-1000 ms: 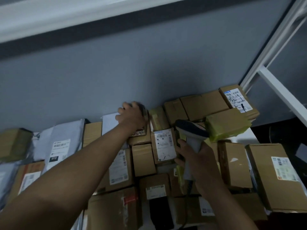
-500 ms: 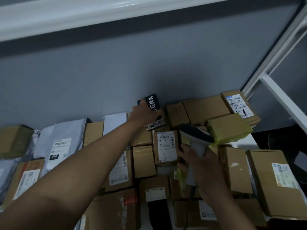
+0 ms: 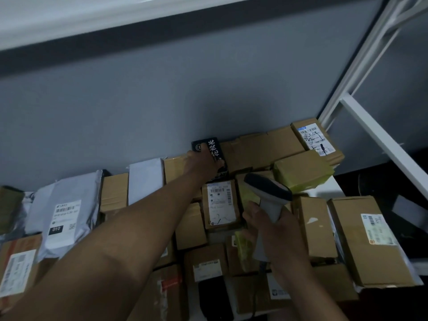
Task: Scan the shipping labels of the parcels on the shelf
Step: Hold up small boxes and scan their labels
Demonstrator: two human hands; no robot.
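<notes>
Many brown cardboard parcels lie flat on the shelf. My left hand [image 3: 202,164] reaches to the back row and holds a small black box with white characters [image 3: 212,150], tipped up against the grey wall. My right hand [image 3: 269,224] grips the handle of a grey barcode scanner [image 3: 268,191], whose dark head points toward the back parcels. Just below the black box lies a small carton with a white shipping label [image 3: 220,205]. My left forearm hides several parcels under it.
Grey plastic mailers [image 3: 67,216] lie at the left. A parcel wrapped in yellow tape [image 3: 303,171] sits at the right back, a large labelled carton [image 3: 370,239] at the right front. White shelf posts [image 3: 361,70] rise on the right, and a white shelf board [image 3: 92,12] runs overhead.
My left hand lifted the black box from among the back parcels and stood it up so its printed face shows. The scanner hand stayed almost in place.
</notes>
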